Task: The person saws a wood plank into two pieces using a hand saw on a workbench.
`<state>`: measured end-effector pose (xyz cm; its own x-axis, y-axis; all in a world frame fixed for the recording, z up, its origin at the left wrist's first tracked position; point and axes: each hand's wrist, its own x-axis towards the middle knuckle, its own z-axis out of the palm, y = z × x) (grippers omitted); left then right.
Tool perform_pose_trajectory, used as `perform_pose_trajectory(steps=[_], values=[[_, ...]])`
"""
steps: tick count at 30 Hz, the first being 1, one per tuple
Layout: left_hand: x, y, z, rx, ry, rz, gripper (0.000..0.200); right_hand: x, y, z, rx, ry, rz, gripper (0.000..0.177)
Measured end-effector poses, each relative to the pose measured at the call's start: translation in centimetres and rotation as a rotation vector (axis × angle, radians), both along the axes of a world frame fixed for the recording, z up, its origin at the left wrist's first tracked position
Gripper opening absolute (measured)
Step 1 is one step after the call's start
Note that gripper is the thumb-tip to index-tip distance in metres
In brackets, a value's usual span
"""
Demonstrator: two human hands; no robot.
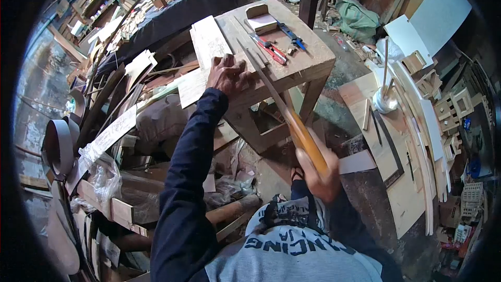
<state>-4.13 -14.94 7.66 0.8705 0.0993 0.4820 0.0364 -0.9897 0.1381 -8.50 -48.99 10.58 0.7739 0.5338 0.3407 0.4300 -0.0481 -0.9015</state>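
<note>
My right hand point(318, 169) is closed around the yellow-brown handle of a saw point(271, 90), slightly blurred. Its long, narrow blade reaches away over the edge of a small wooden worktable point(313, 44). With fingers curled, my left hand point(228, 74) presses a pale wooden board point(210, 39) against the tabletop, left of the blade. Part of the board is hidden under that hand. Thin wood strips point(251, 52) lie close to the blade. Further right on the tabletop are a red cutter knife point(271, 51), a blue-and-black tool point(291, 36) and a small wooden piece with raised edges point(259, 18).
Wood offcuts and clear plastic point(104, 175) crowd the floor on my left. A dark-covered table point(182, 8) with wood pieces stands behind. To the right are a plywood sheet point(402, 198), a white container holding a stick point(385, 100) and small wooden frames point(462, 103).
</note>
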Motion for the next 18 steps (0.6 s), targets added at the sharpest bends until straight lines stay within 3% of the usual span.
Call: perform_pose_trajectory(steps=[3, 6, 8, 11, 15, 18], values=[[0.3, 0.3, 0.0, -0.009, -0.001, -0.017, 0.035, -2.5, -4.4, 0.6, -0.116, -0.146, -0.003, 0.046], [0.2, 0.2, -0.4, 0.027, -0.002, -0.005, 0.036, 0.0, -0.2, 0.7, -0.026, 0.007, -0.012, 0.046], [0.4, 0.5, -0.7, 0.062, -0.018, 0.006, 0.036, 3.6, 4.6, 0.8, -0.018, 0.001, 0.054, 0.046], [0.5, 0.3, -0.4, 0.028, -0.038, -0.002, 0.037, 3.7, 5.2, -0.6, -0.012, -0.035, 0.015, 0.047], [0.0, 0.0, -0.2, 0.016, 0.011, 0.008, 0.035, -2.3, -3.0, 0.7, -0.060, 0.036, -0.020, 0.047], [0.0, -0.2, 0.4, 0.022, 0.033, 0.019, 0.036, -2.2, -3.1, 0.5, -0.070, -0.066, -0.026, 0.046]])
